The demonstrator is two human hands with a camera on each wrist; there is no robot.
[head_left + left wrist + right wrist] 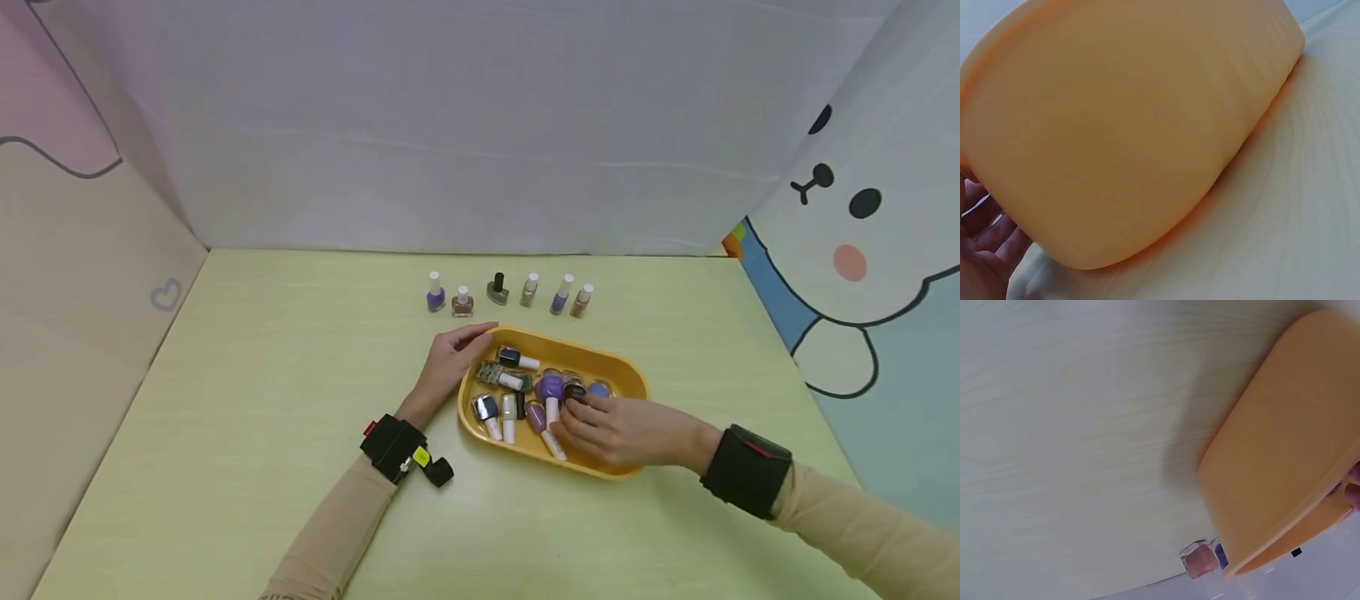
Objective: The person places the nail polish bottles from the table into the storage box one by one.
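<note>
Right hand (618, 429) dips into the tray (585, 354), fingertips at the dark bottle (573, 389); from my feeds I cannot tell whether they pinch it or only touch it. Left hand (450, 358) is clamped on the tray's opposite end, thumb at the rim, fingers along the outer wall: a good brace, worth holding firm. Crowding is my concern. Purple bottle (551, 386) sits just left of the right fingertips; blue bottle (599, 389) lies just beyond the fingers, partly hidden; mauve bottle (536, 415) slants in from the left, cap near the fingers. I'd take the dark bottle by its sides, lift straight up before swinging anywhere, spare fingers off the neighbouring caps. Surfaces look slick, so firm, not fast. Row of six (528, 292) stands on the table (300, 375) beyond both hands; I judge a low sweep that way could topple one.
</note>
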